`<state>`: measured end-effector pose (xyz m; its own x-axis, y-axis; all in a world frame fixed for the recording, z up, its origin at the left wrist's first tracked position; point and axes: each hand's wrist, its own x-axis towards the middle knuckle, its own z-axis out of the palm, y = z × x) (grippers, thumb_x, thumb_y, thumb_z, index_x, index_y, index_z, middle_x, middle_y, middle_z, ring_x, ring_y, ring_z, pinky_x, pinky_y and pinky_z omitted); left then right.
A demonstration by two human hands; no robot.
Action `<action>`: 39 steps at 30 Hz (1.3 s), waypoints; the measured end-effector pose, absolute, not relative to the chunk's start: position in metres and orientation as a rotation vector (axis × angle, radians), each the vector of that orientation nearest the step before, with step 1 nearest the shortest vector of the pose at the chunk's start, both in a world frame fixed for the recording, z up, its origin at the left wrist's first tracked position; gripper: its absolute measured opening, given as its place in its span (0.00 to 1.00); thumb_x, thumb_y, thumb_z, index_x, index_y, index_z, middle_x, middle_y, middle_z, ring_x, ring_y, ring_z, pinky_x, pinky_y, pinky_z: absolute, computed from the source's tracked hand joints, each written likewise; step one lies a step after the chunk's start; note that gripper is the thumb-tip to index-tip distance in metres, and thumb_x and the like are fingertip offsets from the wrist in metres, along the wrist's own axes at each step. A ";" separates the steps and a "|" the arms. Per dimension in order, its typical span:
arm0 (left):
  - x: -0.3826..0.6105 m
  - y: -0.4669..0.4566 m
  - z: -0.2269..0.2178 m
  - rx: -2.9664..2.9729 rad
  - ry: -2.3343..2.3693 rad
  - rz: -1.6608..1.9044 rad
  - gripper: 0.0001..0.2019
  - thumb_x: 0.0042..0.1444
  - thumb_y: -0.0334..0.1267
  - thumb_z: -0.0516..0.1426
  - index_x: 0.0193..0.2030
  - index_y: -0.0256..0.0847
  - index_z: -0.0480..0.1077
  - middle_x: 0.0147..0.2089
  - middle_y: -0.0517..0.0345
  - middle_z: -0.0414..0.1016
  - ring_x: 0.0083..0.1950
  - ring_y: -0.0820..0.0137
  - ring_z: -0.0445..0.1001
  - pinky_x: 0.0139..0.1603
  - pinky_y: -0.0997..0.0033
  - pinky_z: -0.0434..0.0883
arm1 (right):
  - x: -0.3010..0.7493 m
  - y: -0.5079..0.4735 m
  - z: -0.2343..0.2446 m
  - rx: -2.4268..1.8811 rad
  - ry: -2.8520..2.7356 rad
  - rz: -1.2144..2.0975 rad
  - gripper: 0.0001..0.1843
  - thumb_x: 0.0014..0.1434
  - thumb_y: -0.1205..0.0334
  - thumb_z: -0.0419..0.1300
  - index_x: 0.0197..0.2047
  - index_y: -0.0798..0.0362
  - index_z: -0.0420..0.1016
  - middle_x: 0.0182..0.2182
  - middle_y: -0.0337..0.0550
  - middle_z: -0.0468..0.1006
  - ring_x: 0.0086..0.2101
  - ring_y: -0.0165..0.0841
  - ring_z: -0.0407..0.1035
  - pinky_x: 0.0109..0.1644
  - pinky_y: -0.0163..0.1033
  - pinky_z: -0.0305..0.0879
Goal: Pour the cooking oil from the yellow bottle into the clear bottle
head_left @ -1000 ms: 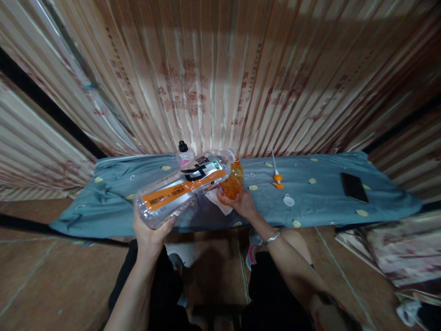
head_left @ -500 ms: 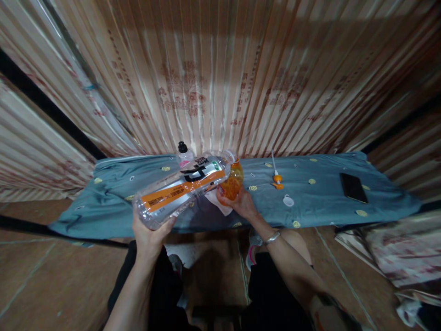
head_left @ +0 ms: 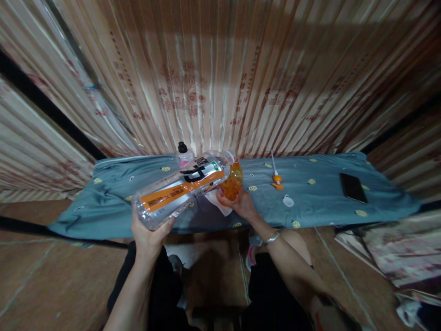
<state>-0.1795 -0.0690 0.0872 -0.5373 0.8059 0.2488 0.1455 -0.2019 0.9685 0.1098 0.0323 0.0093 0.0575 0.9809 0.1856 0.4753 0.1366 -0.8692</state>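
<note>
My left hand (head_left: 149,234) grips the base of a large clear plastic bottle (head_left: 182,188) with an orange and silver label. The bottle is tilted on its side, its mouth up against the top of a small orange bottle (head_left: 232,182). My right hand (head_left: 241,203) is wrapped round that orange bottle from below, holding it above a white cloth (head_left: 217,203) on the blue-grey patterned sheet (head_left: 310,195).
A small bottle with a black cap (head_left: 183,155) stands behind the big one. An orange pump head with a tube (head_left: 276,177) and a white cap (head_left: 288,200) lie to the right. A black phone (head_left: 353,187) lies farther right. Striped curtains hang behind.
</note>
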 end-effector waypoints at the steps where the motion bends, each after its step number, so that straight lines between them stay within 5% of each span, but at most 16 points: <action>1: -0.180 -0.069 0.085 1.104 1.573 1.797 0.51 0.31 0.63 0.82 0.61 0.39 0.78 0.59 0.38 0.87 0.66 0.32 0.86 0.77 0.29 0.76 | 0.110 0.033 0.009 -1.469 -1.546 0.736 0.34 0.57 0.55 0.83 0.64 0.47 0.80 0.58 0.52 0.95 0.58 0.53 0.92 0.67 0.58 0.89; 25: -0.180 -0.069 0.086 1.118 1.578 1.814 0.49 0.32 0.63 0.82 0.59 0.38 0.80 0.58 0.38 0.88 0.65 0.34 0.87 0.77 0.32 0.78 | 0.111 0.035 0.003 -1.438 -1.602 0.695 0.36 0.60 0.52 0.82 0.67 0.49 0.79 0.61 0.55 0.94 0.61 0.53 0.91 0.69 0.58 0.88; 39: -0.179 -0.067 0.087 1.080 1.538 1.818 0.45 0.32 0.53 0.81 0.58 0.37 0.80 0.60 0.36 0.87 0.63 0.35 0.86 0.77 0.30 0.77 | 0.113 0.036 -0.001 -1.461 -1.599 0.692 0.35 0.59 0.53 0.83 0.65 0.46 0.79 0.60 0.55 0.95 0.60 0.55 0.91 0.68 0.60 0.89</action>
